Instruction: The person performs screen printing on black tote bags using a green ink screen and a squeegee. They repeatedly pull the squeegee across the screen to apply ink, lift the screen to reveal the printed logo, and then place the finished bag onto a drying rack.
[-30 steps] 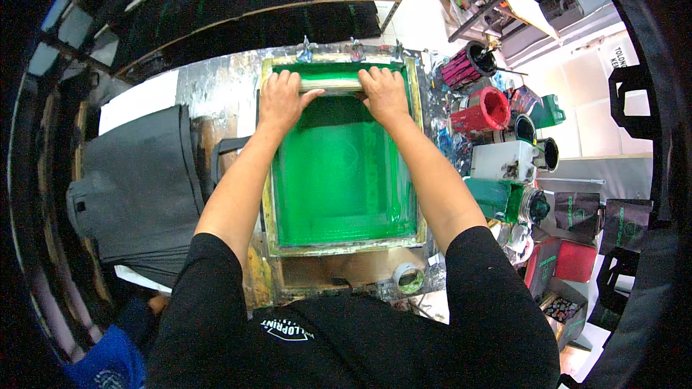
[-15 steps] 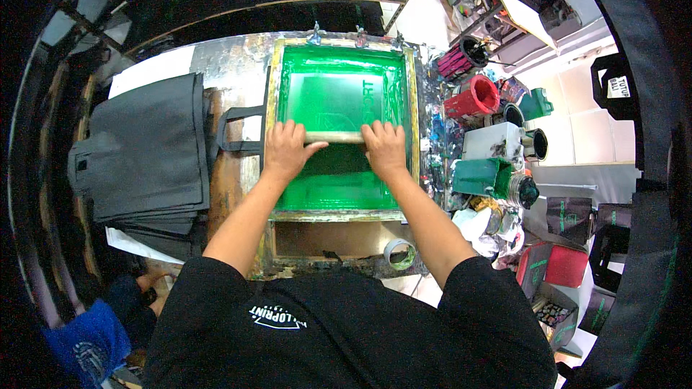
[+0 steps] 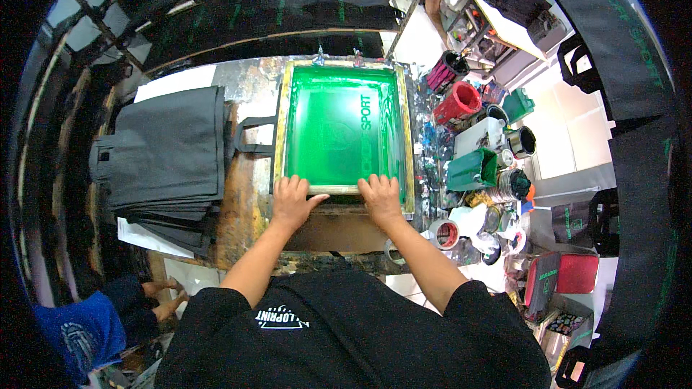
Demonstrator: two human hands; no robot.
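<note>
A wooden-framed printing screen lies flat on the worktable, its mesh coated in green ink with darker lettering along the right. Across its near end rests a squeegee, a long pale bar. My left hand is closed over the bar's left end, thumb stretched inward. The other end is gripped by my right hand, fingers over the top. A dark bag handle sticks out from under the screen's left side. Farther left lies a stack of dark grey fabric bags.
Ink containers crowd the table's right side, among them a red tub and a green one. Tape rolls stand nearer me. Racks of black bags line the far side. A person in blue is at the lower left.
Both hands have pulled the squeegee toward me, from mid-screen to the near end. More lettering shows on the mesh. The view has shifted slightly.
</note>
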